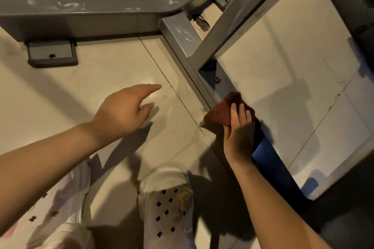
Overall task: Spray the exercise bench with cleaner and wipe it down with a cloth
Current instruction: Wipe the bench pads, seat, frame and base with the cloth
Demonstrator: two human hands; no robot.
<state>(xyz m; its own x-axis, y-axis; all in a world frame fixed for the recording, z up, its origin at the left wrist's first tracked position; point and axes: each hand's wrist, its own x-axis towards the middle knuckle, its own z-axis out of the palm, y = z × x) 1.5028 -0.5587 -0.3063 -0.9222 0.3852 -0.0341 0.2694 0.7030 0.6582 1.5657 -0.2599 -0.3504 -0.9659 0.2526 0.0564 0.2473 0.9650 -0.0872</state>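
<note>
The exercise bench's grey metal frame [176, 32] lies low across the tiled floor, streaked with white cleaner marks. A dark red cloth [220, 112] is folded over the frame's long floor bar at centre right. My right hand [239, 137] holds the cloth against that bar, fingers laid over it and thumb underneath. My left hand [123, 109] hovers over the floor left of the bar, fingers loose and the index finger stretched out, holding nothing. No spray bottle is in view.
A crossbar of the frame with a bolted foot plate [51, 54] runs along the top left. An angled upright [232, 18] rises at upper right. My feet in white patterned socks [168, 204] stand on the beige tiles [113, 70] below the hands.
</note>
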